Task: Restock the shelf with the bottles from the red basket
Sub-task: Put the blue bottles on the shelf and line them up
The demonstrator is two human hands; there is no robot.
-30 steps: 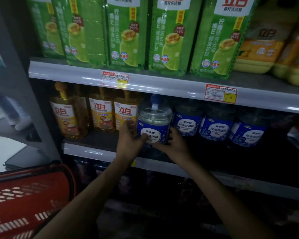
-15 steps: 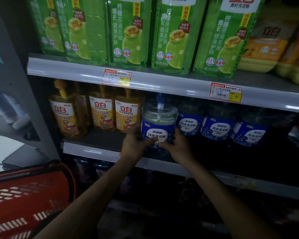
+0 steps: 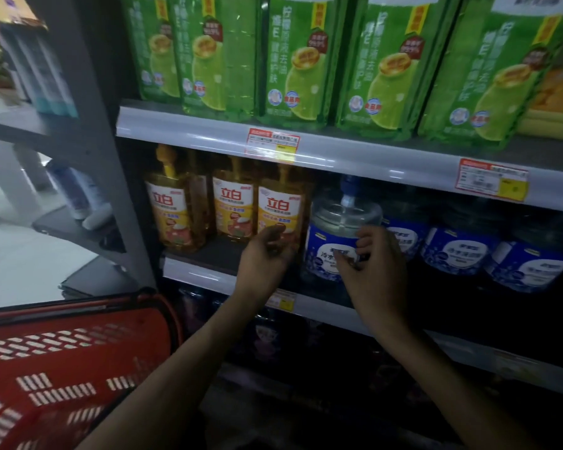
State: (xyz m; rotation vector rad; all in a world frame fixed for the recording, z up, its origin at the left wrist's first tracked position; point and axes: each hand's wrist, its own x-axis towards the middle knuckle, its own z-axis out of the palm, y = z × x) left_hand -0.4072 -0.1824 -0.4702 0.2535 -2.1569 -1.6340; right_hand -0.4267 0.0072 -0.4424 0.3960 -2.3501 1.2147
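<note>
Clear round blue-labelled plastic bottle (image 3: 333,227) stands upright on the grey shelf (image 3: 192,272) between your hands: left hand (image 3: 267,254) loose, empty beside it, right hand (image 3: 375,271) nearer, curled at its label, grip unclear.

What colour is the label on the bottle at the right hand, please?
The label is blue with a white oval; head view shows it best.

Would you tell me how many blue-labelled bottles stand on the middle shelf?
4, side by side: leftmost bottle, second bottle, third bottle, rightmost bottle. Others may stand hidden behind.
</note>
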